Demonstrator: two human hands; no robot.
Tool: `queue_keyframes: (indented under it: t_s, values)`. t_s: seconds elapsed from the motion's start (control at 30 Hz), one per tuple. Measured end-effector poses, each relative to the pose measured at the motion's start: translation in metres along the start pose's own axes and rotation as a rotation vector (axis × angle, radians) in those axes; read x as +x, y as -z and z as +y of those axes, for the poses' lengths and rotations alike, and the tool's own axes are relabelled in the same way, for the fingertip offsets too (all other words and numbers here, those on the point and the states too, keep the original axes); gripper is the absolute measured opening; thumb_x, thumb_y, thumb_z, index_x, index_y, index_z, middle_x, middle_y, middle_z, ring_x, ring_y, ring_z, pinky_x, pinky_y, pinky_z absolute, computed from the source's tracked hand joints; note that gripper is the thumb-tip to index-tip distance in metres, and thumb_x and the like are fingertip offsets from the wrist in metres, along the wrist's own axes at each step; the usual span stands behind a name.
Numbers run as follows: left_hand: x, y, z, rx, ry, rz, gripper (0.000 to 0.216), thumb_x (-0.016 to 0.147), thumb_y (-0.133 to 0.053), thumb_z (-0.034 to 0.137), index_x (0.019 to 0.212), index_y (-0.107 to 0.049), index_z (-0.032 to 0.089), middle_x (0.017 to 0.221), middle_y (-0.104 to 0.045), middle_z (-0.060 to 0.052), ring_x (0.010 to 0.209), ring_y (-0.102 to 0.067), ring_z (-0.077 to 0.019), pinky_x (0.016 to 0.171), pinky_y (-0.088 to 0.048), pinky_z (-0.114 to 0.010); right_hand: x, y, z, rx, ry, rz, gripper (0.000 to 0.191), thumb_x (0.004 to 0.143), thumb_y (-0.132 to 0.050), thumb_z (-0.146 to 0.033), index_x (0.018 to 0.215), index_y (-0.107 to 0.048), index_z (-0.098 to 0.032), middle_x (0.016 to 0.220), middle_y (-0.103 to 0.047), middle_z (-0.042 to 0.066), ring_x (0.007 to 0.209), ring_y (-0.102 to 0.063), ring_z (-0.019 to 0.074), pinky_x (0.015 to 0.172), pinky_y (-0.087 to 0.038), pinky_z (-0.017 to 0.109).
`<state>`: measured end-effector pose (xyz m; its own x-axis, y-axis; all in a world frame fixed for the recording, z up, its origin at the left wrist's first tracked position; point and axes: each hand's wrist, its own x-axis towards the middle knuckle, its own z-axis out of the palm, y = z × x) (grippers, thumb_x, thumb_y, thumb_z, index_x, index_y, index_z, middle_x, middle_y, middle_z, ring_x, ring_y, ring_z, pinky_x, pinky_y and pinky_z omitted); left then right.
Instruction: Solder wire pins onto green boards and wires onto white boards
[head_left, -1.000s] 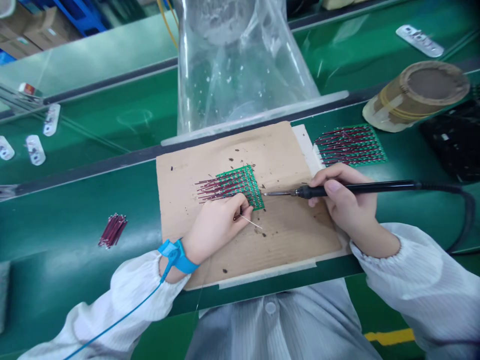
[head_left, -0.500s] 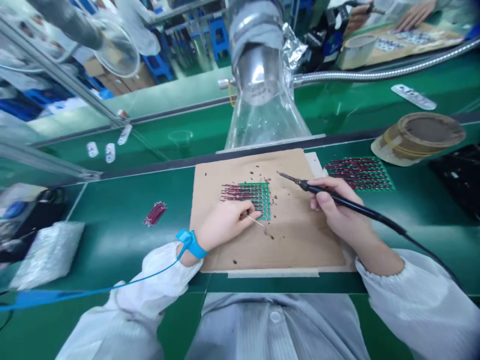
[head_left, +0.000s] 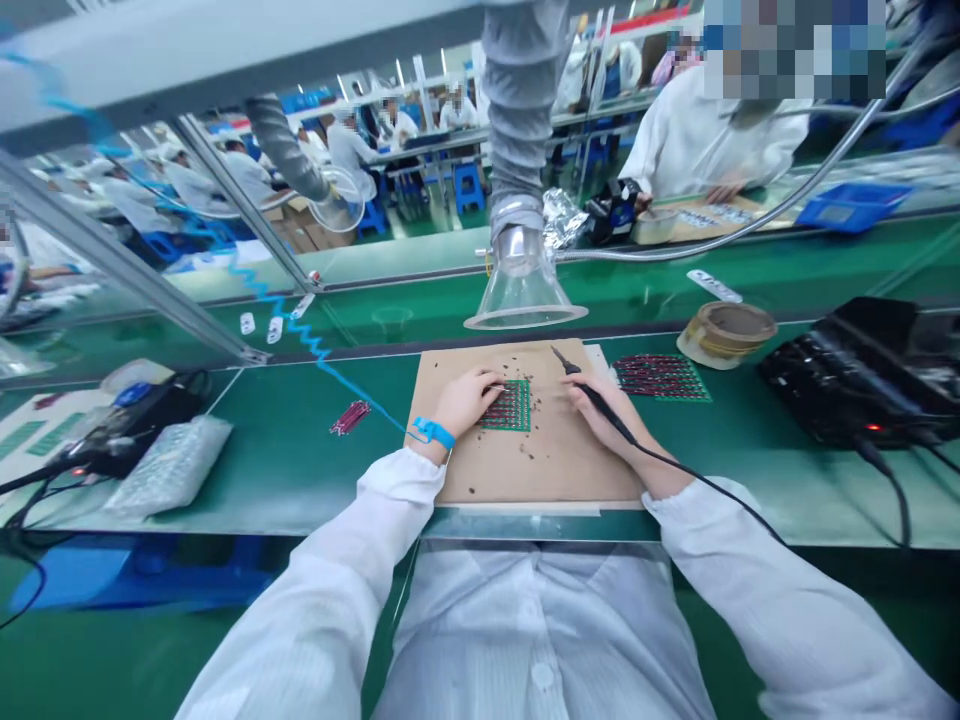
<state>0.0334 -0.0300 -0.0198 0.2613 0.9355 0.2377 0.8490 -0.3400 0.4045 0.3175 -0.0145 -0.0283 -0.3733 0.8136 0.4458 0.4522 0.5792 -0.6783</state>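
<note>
A green circuit board (head_left: 516,408) with rows of dark red wires lies on a brown cardboard sheet (head_left: 540,478). Over the board's left side rests my left hand (head_left: 466,402), a blue wrist strap (head_left: 433,432) around its wrist. Its fingers are curled in at the wires, and what they pinch is hidden. My right hand (head_left: 600,408), to the right of the board, is closed around a soldering iron (head_left: 596,398). The iron's tip points up and left, apart from the board. Dark specks are scattered on the cardboard.
A clear fume hood (head_left: 529,295) hangs behind the cardboard. To the right are a second wired board (head_left: 660,378), a tape roll (head_left: 726,335) and a black soldering station (head_left: 847,370). A red wire bundle (head_left: 350,417) and a bubble-wrap packet (head_left: 176,465) lie left. A co-worker (head_left: 712,140) sits opposite.
The view has tilted up and shows more of the room. My left hand has moved to the board's upper left; the thin wire it held no longer shows. The iron stays in my right hand.
</note>
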Motion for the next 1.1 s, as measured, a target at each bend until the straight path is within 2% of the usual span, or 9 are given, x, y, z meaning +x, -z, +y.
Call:
queue_keyframes:
  t_s: [0.07,0.13,0.3,0.4,0.57,0.67,0.83,1.1]
  values:
    - [0.0,-0.002,-0.006,0.008,0.006,0.03,0.023,0.105,-0.056,0.028,0.113,-0.077,0.023,0.116,-0.072,-0.008,0.108,-0.071,-0.0246,0.098,-0.057,-0.035,0.002,0.001,0.002,-0.035,0.017,0.014,0.028,0.105,-0.049,-0.046,0.116,-0.069,-0.03,0.111,-0.074,0.007,0.1,-0.073,0.0253,0.091,-0.058,0.042]
    - [-0.003,-0.004,-0.009,0.01,0.004,0.049,0.023,0.104,-0.056,0.028,0.109,-0.078,0.022,0.112,-0.072,-0.008,0.102,-0.072,-0.0239,0.095,-0.058,-0.034,0.003,0.001,0.004,-0.059,0.034,0.01,0.025,0.104,-0.051,-0.045,0.114,-0.069,-0.033,0.111,-0.075,0.006,0.101,-0.073,0.0257,0.09,-0.059,0.043]
    - [-0.02,0.0,-0.017,-0.012,0.025,0.111,0.025,0.106,-0.056,0.032,0.12,-0.075,0.026,0.125,-0.072,-0.006,0.114,-0.07,-0.0208,0.102,-0.055,-0.03,0.002,0.0,0.004,-0.065,0.055,-0.018,0.023,0.103,-0.053,-0.045,0.115,-0.068,-0.031,0.11,-0.073,0.007,0.099,-0.072,0.0264,0.089,-0.058,0.043]
    - [-0.049,0.023,-0.047,0.029,0.154,0.194,0.025,0.105,-0.057,0.036,0.12,-0.075,0.026,0.122,-0.072,-0.007,0.112,-0.07,-0.0206,0.103,-0.054,-0.031,0.001,-0.001,0.006,-0.036,0.051,-0.02,0.026,0.101,-0.056,-0.045,0.116,-0.067,-0.027,0.106,-0.07,0.009,0.097,-0.07,0.0269,0.087,-0.057,0.043]
    - [-0.129,0.083,-0.119,0.187,0.503,0.38,0.022,0.1,-0.065,0.037,0.108,-0.075,0.02,0.112,-0.069,-0.01,0.107,-0.069,-0.0263,0.099,-0.055,-0.038,-0.002,-0.009,0.008,0.007,0.061,-0.006,0.026,0.102,-0.056,-0.045,0.116,-0.066,-0.025,0.095,-0.064,0.007,0.085,-0.066,0.0235,0.08,-0.056,0.039]
    - [-0.158,0.099,-0.141,0.224,0.597,0.365,0.022,0.096,-0.07,0.04,0.108,-0.076,0.022,0.112,-0.07,-0.008,0.107,-0.07,-0.0264,0.097,-0.055,-0.038,-0.009,-0.016,0.001,0.03,0.067,-0.073,0.029,0.103,-0.056,-0.046,0.123,-0.064,-0.028,0.101,-0.064,0.007,0.087,-0.066,0.0232,0.081,-0.057,0.039]
    - [-0.159,0.096,-0.141,0.244,0.67,0.32,0.02,0.1,-0.063,0.036,0.105,-0.077,0.023,0.107,-0.073,-0.006,0.102,-0.07,-0.0224,0.096,-0.053,-0.034,-0.028,-0.015,-0.016,0.053,0.032,-0.217,0.03,0.105,-0.052,-0.045,0.132,-0.058,-0.033,0.122,-0.065,0.008,0.109,-0.07,0.028,0.093,-0.057,0.044]
    - [-0.155,0.103,-0.124,0.3,0.774,0.323,0.023,0.099,-0.061,0.035,0.098,-0.079,0.02,0.1,-0.075,-0.006,0.093,-0.068,-0.0195,0.089,-0.052,-0.03,-0.046,-0.004,-0.033,0.092,-0.076,-0.241,0.035,0.103,-0.049,-0.046,0.137,-0.053,-0.037,0.12,-0.064,0.01,0.104,-0.074,0.0324,0.081,-0.064,0.049]
